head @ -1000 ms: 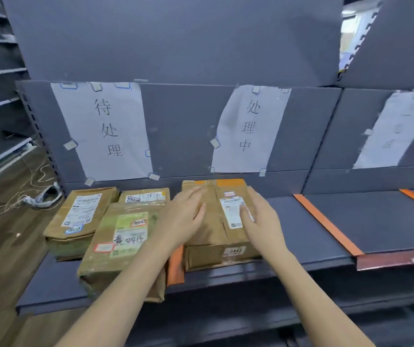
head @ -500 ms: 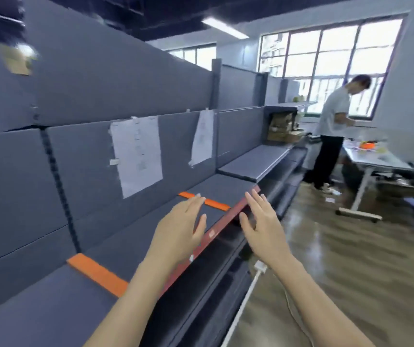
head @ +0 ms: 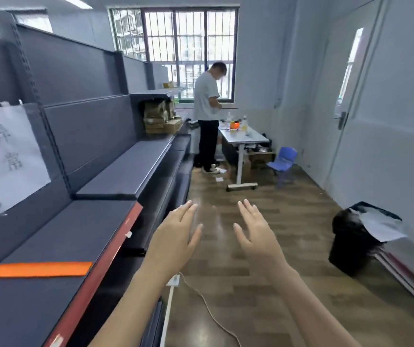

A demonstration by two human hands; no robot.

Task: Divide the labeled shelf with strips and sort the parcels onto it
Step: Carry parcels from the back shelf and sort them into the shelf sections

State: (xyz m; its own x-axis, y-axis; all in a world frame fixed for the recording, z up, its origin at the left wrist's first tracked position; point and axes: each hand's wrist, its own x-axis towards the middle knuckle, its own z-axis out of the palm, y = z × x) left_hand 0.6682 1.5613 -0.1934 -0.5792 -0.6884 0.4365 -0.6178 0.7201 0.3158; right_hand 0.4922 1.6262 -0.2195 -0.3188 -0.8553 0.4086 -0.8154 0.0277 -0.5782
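Grey shelving runs down the left of a narrow room with a wood-look floor (head: 263,259). On the near shelf (head: 58,236), whose front edge is red, one orange strip (head: 38,269) lies flat across the board, from the back toward the front edge. A white paper label (head: 10,156) with dark characters is taped to the back panel above this shelf; its lower corner curls away. Beyond it a second shelf (head: 130,169) sits slightly higher. No parcel lies on either board; brown parcels (head: 159,117) are stacked far down the row, in a bay under a higher shelf.

Both hands are held out over the floor, to the right of the shelf's edge and touching nothing. The left hand (head: 175,234) has its fingers straight and close together, thumb apart. The right hand (head: 256,229) is likewise flat, fingers extended and lightly spread. The palms face each other with a gap between them.

A white cable (head: 200,299) trails across the floor below the left forearm. Farther off a person (head: 208,116) in a light shirt and dark trousers stands beside a white table (head: 243,139) cluttered with small items. A blue chair (head: 282,161) stands just past the table. A black bin (head: 353,236) with white paper on top sits against the right wall, near a door (head: 351,96). A barred window (head: 185,46) fills the far wall.
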